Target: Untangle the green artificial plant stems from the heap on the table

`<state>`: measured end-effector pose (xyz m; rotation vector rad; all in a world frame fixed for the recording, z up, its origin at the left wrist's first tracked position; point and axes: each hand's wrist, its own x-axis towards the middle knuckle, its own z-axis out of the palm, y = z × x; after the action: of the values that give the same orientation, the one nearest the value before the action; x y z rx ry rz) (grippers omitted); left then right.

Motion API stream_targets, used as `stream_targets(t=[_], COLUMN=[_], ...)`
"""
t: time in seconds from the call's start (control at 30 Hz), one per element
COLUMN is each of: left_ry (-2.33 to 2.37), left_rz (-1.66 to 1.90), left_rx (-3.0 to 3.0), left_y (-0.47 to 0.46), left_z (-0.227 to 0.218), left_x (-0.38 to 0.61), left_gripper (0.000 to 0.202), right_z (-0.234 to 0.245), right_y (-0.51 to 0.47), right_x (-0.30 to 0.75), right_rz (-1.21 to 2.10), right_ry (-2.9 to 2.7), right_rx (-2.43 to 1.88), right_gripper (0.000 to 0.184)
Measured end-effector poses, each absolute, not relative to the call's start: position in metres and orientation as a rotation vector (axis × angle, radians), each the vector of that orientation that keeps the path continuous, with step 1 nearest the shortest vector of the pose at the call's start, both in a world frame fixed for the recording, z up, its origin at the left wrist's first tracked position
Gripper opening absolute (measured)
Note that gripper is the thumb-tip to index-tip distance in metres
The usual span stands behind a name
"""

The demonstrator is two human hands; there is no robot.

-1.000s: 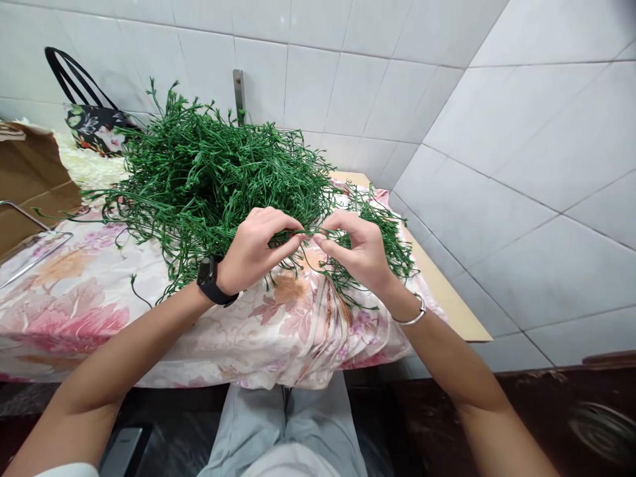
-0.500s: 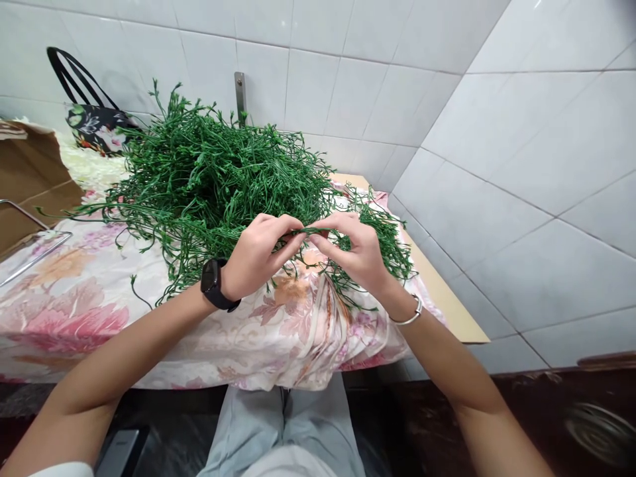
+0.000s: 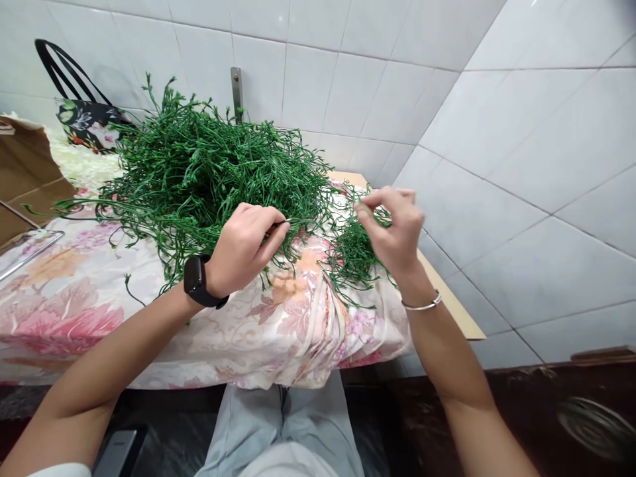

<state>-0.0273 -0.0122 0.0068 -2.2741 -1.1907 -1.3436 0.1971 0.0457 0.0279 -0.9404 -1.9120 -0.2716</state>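
Observation:
A big heap of green plastic sprigs (image 3: 199, 165) lies on a table under a floral cloth (image 3: 74, 305). My left hand (image 3: 246, 242), with a black watch on its wrist, is closed in a pinch on a thin green stem at the heap's front edge. My right hand (image 3: 395, 232), with a silver bangle on the wrist, is raised to the right and pinches a small green sprig above a smaller pile of sprigs (image 3: 355, 248). The two hands are apart.
White tiled walls close in behind and on the right. A brown cardboard box (image 3: 22, 172) and a dark flowered bag (image 3: 84, 122) stand at the back left. A metal wire frame (image 3: 24, 252) lies on the cloth at left. My legs are under the table edge.
My hands were together at the middle working one stem. The right hand has since pulled away up and to the right with a sprig; the left stays at the heap.

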Motion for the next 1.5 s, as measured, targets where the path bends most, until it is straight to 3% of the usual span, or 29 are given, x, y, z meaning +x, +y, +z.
stream_targets(t=[0.4, 0.63, 0.73, 1.07, 1.17, 1.33, 1.5], left_ry=[-1.487, -1.514, -1.527, -1.504, -1.495, -1.496, -1.428], left_rz=[-1.779, -1.820, -1.870, -1.957, -2.052, -2.143, -2.057], left_rx=[-2.723, -2.715, -2.738, -2.753, -2.759, -2.618, -2.694], left_y=[-0.013, -0.011, -0.011, -0.012, -0.011, -0.009, -0.007], left_z=[0.015, 0.013, 0.013, 0.013, 0.013, 0.012, 0.011], left_x=[-0.028, -0.028, -0.028, -0.027, -0.027, -0.029, -0.027], left_gripper=[0.019, 0.018, 0.019, 0.019, 0.018, 0.018, 0.019], right_z=[0.027, 0.027, 0.028, 0.038, 0.042, 0.041, 0.024], right_y=[0.080, 0.083, 0.082, 0.068, 0.060, 0.045, 0.031], right_x=[0.231, 0.240, 0.243, 0.246, 0.238, 0.213, 0.179], right_rz=[-0.325, 0.345, 0.471, 0.221, 0.152, 0.490, 0.655], right_ry=[-1.844, -1.875, -1.871, -2.265, -2.184, -2.130, -2.284], right_rx=[-1.234, -1.115, -1.150, -1.073, -0.971, -0.682, -0.610], right_gripper=[0.009, 0.027, 0.033, 0.056, 0.046, 0.017, 0.021])
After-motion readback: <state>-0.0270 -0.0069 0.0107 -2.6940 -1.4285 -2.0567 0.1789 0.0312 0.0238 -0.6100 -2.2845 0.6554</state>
